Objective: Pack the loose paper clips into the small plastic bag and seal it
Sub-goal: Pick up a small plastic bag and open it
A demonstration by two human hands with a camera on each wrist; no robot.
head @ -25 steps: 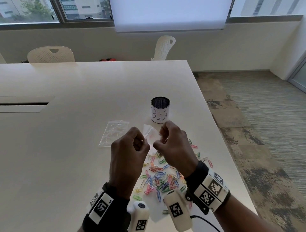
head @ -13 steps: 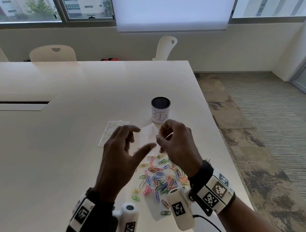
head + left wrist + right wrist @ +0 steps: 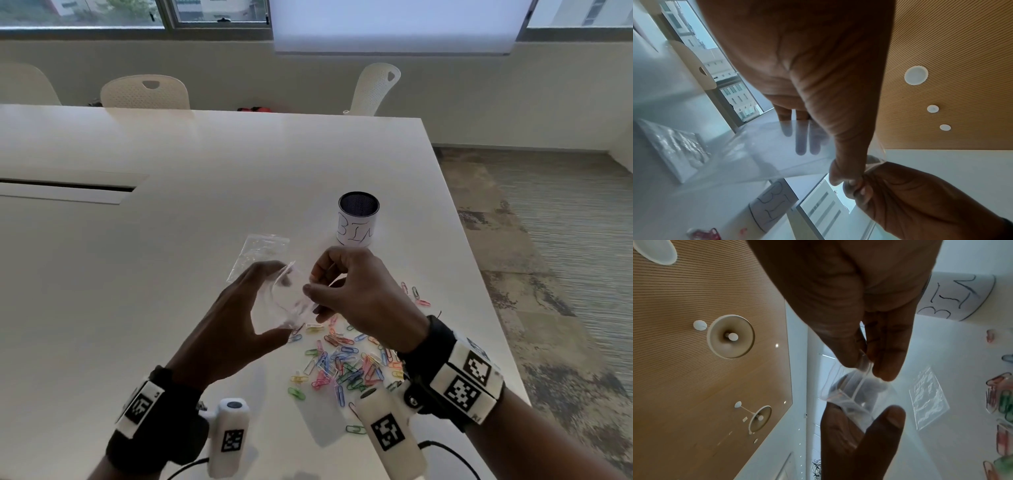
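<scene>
A small clear plastic bag (image 3: 291, 301) hangs above the white table (image 3: 171, 274), held up between my two hands. My right hand (image 3: 313, 291) pinches the bag's top edge between thumb and forefinger, as the right wrist view shows (image 3: 867, 368). My left hand (image 3: 263, 305) is spread, with straight fingers (image 3: 801, 142) behind the bag (image 3: 756, 154) and the thumb in front near my right hand (image 3: 857, 188). Loose coloured paper clips (image 3: 346, 366) lie scattered on the table just below and right of the hands. The bag (image 3: 855, 391) looks empty.
A second clear bag (image 3: 262, 251) lies flat on the table just beyond my left hand. A white cup marked BIN (image 3: 358, 222) stands behind my right hand. The table's right edge (image 3: 479, 291) runs close to the clips. Chairs stand at the far side.
My left hand let go of its pinch on the bag and spread out; its fingers now lie behind the bag. My right hand kept its pinch on the top edge.
</scene>
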